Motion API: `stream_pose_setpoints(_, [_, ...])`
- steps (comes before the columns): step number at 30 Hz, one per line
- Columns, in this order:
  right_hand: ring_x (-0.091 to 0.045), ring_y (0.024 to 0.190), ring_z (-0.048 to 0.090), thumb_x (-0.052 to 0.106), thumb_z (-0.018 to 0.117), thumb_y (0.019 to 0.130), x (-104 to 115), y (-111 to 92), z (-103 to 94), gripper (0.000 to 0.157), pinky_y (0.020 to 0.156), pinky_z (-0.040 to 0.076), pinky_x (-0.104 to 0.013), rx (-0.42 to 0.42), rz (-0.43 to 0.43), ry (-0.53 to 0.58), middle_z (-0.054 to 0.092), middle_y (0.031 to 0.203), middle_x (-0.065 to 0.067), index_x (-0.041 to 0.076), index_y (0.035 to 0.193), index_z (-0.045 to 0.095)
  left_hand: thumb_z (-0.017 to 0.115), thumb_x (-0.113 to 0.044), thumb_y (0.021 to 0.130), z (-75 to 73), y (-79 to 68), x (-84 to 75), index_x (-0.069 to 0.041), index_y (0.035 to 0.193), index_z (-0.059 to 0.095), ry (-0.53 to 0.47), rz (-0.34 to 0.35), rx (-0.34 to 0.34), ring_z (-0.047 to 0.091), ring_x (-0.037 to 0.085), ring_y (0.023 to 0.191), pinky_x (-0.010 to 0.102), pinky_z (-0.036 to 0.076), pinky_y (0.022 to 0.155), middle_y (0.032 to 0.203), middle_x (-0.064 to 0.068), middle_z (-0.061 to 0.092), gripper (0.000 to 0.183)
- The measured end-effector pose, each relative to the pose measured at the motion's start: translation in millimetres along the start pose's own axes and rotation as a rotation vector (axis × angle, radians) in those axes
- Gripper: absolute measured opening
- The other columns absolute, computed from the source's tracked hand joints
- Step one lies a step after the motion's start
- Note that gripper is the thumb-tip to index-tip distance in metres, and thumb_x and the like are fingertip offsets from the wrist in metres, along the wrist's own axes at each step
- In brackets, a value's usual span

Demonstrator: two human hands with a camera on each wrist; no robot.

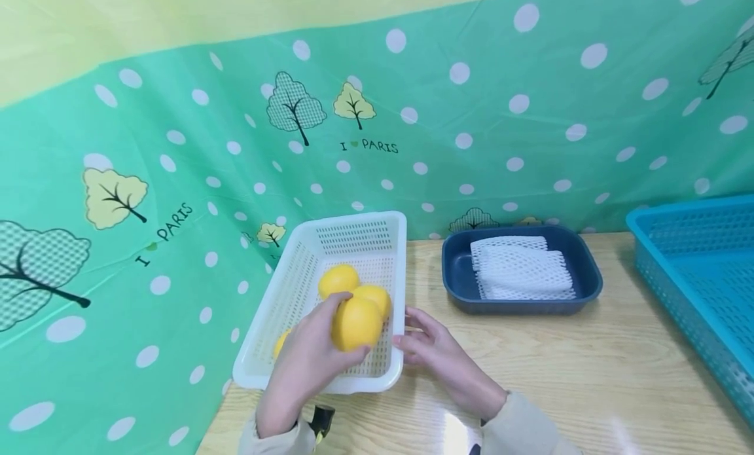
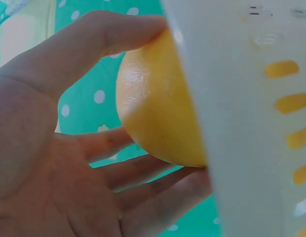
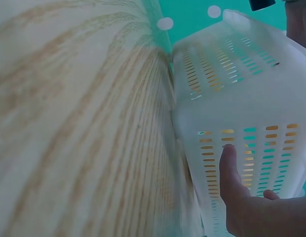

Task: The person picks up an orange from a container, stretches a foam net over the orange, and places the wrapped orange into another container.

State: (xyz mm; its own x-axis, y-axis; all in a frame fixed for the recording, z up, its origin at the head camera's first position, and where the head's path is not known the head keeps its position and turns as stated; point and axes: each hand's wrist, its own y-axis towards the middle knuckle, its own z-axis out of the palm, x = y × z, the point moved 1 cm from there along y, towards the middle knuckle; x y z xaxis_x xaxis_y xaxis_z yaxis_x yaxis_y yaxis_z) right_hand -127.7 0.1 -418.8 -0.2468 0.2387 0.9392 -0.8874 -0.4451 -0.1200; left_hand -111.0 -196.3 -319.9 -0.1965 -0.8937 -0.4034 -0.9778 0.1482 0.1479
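Note:
Inside the white plastic basket (image 1: 271,311) my left hand (image 1: 312,350) grips a smooth, round yellow fruit (image 1: 356,324), with thumb and fingers around it. In the left wrist view the basket wall covers part of the held fruit (image 2: 153,103). Two more yellow fruits (image 1: 338,280) lie just behind it, and another (image 1: 281,342) is partly hidden by my left hand. My right hand (image 1: 438,350) holds the basket's right side, thumb at the rim. In the right wrist view a finger (image 3: 230,170) lies along the slotted outer wall.
To the right of the basket, a dark blue tray (image 1: 450,298) holds white foam net sleeves (image 1: 521,272). A large blue basket (image 1: 654,245) stands at the far right of the wooden table (image 1: 530,363). A green dotted cloth (image 1: 495,134) hangs behind and at the left.

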Motion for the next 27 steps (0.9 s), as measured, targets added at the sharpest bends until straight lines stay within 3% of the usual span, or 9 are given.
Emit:
stream_pose_setpoints(6, [-0.033, 0.127, 0.053, 0.023, 0.067, 0.094, -0.3, -0.4, -2.1, 0.066, 0.098, 0.052, -0.038, 0.005, -0.007, 0.011, 0.044, 0.146, -0.019, 0.013, 0.151, 0.036, 0.09, -0.024, 0.068, 1.4, -1.2, -4.5, -0.012, 0.135, 0.053, -0.019, 0.045, -0.053, 0.064, 0.019, 0.091, 0.036, 0.055, 0.074, 0.118, 0.006, 0.068, 0.077])
stream_pose_setpoints(12, [-0.028, 0.125, 0.054, 0.024, 0.067, 0.095, 1.1, -0.1, -3.0, 0.064, 0.098, 0.051, -0.037, 0.007, -0.012, 0.004, 0.048, 0.144, -0.015, 0.015, 0.151, 0.036, 0.091, -0.024, 0.068, 0.7, -1.9, -10.7, -0.014, 0.136, 0.051, -0.064, 0.053, -0.068, 0.058, 0.013, 0.083, 0.029, 0.051, 0.07, 0.119, 0.001, 0.066, 0.079])
stream_pose_setpoints(18, [-0.024, 0.123, 0.056, 0.029, 0.069, 0.093, 3.0, -0.4, -1.5, 0.067, 0.098, 0.052, -0.038, -0.021, 0.0, -0.014, 0.048, 0.143, -0.014, 0.016, 0.15, 0.036, 0.09, -0.02, 0.068, 1.0, -3.5, -17.9, -0.014, 0.139, 0.05, -0.159, 0.073, -0.076, 0.062, 0.013, 0.103, 0.031, 0.057, 0.08, 0.128, -0.002, 0.062, 0.081])
stream_pose_setpoints(21, [-0.025, 0.124, 0.055, 0.028, 0.071, 0.091, 4.0, -0.3, -1.7, 0.067, 0.099, 0.051, -0.039, -0.056, -0.016, -0.042, 0.049, 0.144, -0.012, 0.017, 0.149, 0.039, 0.09, -0.019, 0.069, 2.1, -4.4, -21.1, -0.014, 0.14, 0.049, -0.196, 0.086, -0.08, 0.061, 0.015, 0.111, 0.034, 0.057, 0.085, 0.132, -0.002, 0.06, 0.082])
stream_pose_setpoints(27, [-0.027, 0.123, 0.056, 0.025, 0.069, 0.094, 12.7, -0.9, -8.0, 0.055, 0.099, 0.053, -0.039, -0.21, -0.123, -0.223, 0.051, 0.145, -0.008, 0.013, 0.144, 0.049, 0.089, -0.016, 0.07, 4.1, -4.9, -25.3, -0.015, 0.14, 0.048, -0.25, 0.122, -0.102, 0.061, 0.017, 0.115, 0.036, 0.058, 0.086, 0.135, -0.003, 0.058, 0.081])
